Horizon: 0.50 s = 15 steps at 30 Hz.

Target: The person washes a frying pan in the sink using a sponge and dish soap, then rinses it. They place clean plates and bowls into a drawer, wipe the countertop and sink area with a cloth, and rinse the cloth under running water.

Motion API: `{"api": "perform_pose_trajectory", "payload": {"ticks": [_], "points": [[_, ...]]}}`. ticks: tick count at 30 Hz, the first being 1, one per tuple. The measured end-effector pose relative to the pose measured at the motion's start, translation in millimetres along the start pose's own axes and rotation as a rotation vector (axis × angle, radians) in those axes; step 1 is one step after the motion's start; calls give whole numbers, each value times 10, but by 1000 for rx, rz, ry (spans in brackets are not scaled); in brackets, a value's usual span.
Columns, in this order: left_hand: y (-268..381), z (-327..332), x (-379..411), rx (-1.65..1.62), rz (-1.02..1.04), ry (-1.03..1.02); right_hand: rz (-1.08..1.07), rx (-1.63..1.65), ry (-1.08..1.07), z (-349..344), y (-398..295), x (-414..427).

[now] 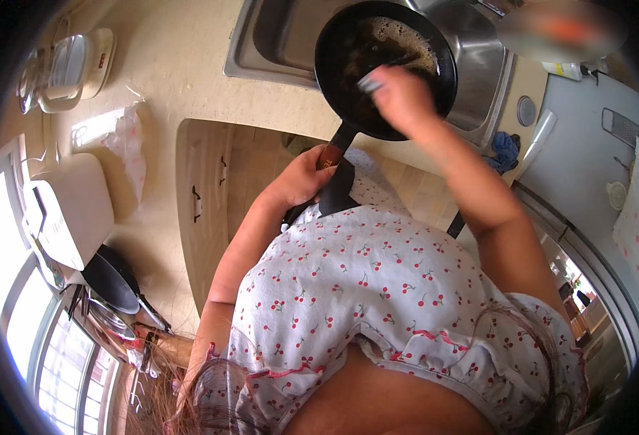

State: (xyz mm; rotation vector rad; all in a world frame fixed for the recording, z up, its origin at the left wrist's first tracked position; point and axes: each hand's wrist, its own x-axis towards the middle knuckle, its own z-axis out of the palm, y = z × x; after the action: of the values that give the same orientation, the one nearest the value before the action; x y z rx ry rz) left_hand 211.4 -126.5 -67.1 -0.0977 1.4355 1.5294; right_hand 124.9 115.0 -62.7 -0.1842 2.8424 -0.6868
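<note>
My left hand (304, 176) is wrapped round the handle of a black frying pan (327, 60), which is held over a stainless steel double sink (292, 32). Brown, foamy liquid (406, 41) lies in the pan, with most foam along its far right side. Over the inside of the pan is my right hand (403, 100), blurred by motion. Its fingers grip a small silvery-grey scrubber (370, 81), whose exact kind is too blurred to tell. The lower part of the pan's inside is partly hidden by this hand and forearm.
A crumpled blue cloth (503, 152) lies at the sink's right edge, by a round grey disc (526, 111). Farther right are a metal grater (626, 128) and a bottle (564, 70). On the left stand a kitchen scale (99, 62), a white board (74, 206) and another dark pan (111, 280).
</note>
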Motion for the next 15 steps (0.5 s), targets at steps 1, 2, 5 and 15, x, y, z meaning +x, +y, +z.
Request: {"api": "perform_pose_trajectory", "payload": {"ticks": [1,2,5,15], "points": [[-12,2,-1,-3,15,4,-153,35,-2,108,-105,-73],[-23,2,-2,-6,30,8,-114,32,25,95,-72,-35],[6,0,-11,4,52,-2,128,12,52,-64,230,291],[7,15,-10,20,48,24,10,-12,70,-65,259,249]]}}
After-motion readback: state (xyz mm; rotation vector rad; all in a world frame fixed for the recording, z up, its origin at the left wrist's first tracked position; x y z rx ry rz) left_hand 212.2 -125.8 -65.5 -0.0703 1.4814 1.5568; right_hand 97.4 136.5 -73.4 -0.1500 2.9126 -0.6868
